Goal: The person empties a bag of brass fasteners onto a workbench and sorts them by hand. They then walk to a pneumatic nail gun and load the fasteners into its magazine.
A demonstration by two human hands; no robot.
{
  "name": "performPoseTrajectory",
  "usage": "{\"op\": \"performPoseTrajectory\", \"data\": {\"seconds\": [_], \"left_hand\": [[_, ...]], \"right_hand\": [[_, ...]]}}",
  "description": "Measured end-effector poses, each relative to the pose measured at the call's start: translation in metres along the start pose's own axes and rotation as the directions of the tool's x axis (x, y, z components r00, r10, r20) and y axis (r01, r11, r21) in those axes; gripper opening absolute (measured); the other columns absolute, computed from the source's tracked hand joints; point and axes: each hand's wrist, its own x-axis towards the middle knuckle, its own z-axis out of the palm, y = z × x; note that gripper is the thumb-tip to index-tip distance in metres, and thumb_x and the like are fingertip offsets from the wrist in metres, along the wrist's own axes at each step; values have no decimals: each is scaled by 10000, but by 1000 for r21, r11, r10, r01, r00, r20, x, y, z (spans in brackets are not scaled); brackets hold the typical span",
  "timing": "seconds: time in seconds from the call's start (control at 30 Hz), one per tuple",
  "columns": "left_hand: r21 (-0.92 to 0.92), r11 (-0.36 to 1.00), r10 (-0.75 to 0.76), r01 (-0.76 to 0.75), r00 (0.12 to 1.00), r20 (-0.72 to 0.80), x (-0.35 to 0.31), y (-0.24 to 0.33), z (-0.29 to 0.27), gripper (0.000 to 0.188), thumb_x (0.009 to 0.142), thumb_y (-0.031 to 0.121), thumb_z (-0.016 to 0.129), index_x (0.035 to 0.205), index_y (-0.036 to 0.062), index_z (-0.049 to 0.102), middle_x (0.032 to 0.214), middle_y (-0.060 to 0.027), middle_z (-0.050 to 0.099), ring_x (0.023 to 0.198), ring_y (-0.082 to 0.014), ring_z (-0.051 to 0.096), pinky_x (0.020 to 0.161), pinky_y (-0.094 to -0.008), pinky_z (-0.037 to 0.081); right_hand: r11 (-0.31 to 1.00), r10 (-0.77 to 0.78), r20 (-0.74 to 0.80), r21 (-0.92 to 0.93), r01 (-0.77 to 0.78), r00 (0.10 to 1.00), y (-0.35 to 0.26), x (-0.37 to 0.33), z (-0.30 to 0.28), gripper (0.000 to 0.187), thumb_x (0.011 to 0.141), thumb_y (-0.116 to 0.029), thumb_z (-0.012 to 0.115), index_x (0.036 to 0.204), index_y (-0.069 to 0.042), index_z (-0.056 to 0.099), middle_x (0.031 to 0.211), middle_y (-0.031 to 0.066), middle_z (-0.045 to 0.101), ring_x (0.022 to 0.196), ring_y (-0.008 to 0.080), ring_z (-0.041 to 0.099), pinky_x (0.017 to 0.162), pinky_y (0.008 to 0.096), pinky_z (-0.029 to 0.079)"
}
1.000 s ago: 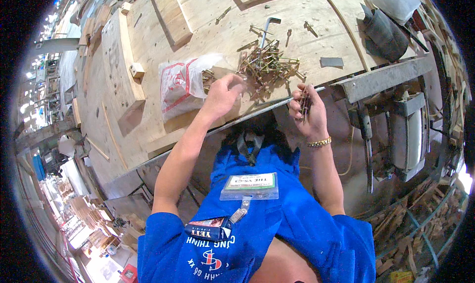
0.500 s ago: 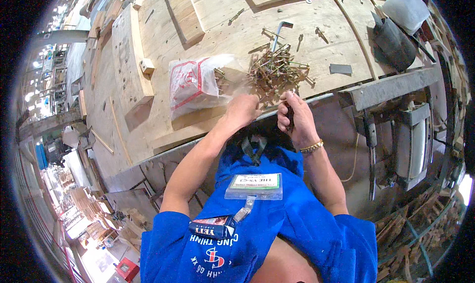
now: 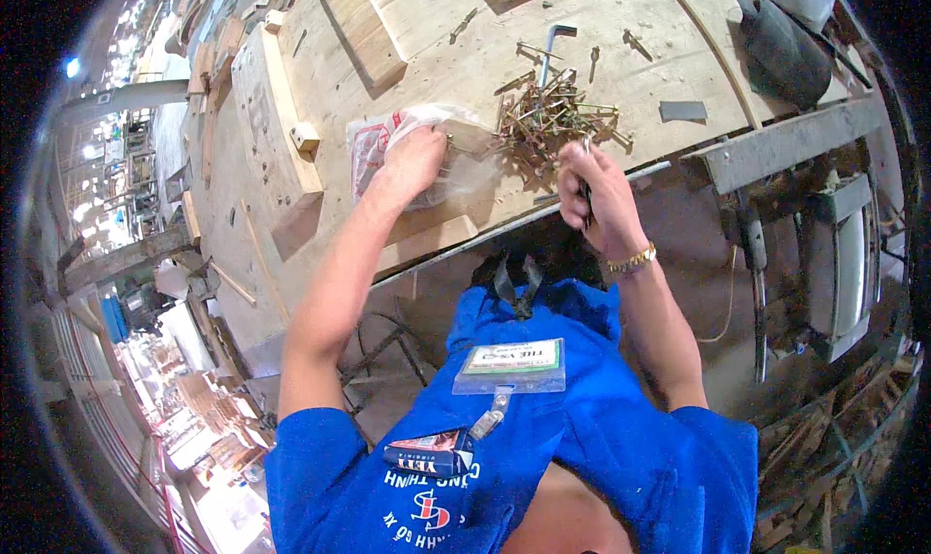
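A loose pile of brassy bolts [image 3: 553, 118] lies on the plywood bench top [image 3: 456, 64], with a hex key [image 3: 548, 55] leaning out of its far side. Left of the pile is a clear plastic bag [image 3: 369, 152] with red print, some bolts inside its mouth. My left hand [image 3: 415, 163] is over the bag's mouth, fingers curled; what they grip is hidden. At the bench's near edge, just short of the pile, my right hand [image 3: 603, 193] is closed around something dark and thin, mostly covered by the fingers.
Wooden boards [image 3: 354, 31] lie farther back and a long block [image 3: 276, 118] to the left. A grey flat piece [image 3: 683, 111] sits right of the pile. At the right are a dark rolled sheet [image 3: 786, 60] and a metal vise-like fixture [image 3: 795, 147].
My left hand has moved left and away from me, from beside the pile onto the bag. The right hand has risen slightly, still closed. The whole view has shifted a little.
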Motion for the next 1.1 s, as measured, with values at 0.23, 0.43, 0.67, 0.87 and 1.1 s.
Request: {"op": "performPoseTrajectory", "data": {"seconds": [0.23,0.43,0.67,0.87,1.1], "left_hand": [[65,997,31,-36,997,75,9,6,2,603,708,51,562,1280,-50,400,967,-244,617,964,-380,596,775,-450,498],[45,997,54,-60,990,132,9,5,7,554,710,21,546,1241,-82,427,986,-251,617,943,-375,610,789,-445,497],[-39,998,60,-57,995,85,9,1,21,290,722,0,526,1007,-46,542,887,-251,635,893,-377,625,778,-451,495],[-268,956,77,-122,982,-171,0,13,-13,205,783,29,518,980,3,570,872,-248,636,905,-368,628,754,-458,486],[-736,663,-150,-133,940,-305,-8,32,-45,165,858,123,560,973,14,604,682,-95,601,650,-200,591,595,-341,460]], "right_hand": [[985,-140,-1,103,140,990,-6,33,-21,200,927,-273,556,923,-77,519,625,-28,435,442,59,383,372,217,341],[976,-115,77,194,98,990,-9,33,-30,199,930,-265,553,957,-71,516,640,-21,430,440,63,377,380,228,348],[974,-91,80,213,73,993,-10,33,-26,190,958,-257,506,977,-67,519,644,-22,411,448,47,352,368,206,329],[976,-67,48,212,55,997,-9,36,-29,181,954,-259,508,966,-79,519,665,-24,413,465,44,363,378,201,328],[988,-80,35,134,75,996,-5,37,-27,207,951,-288,511,994,-86,509,670,-13,453,474,71,399,400,223,345]]}}
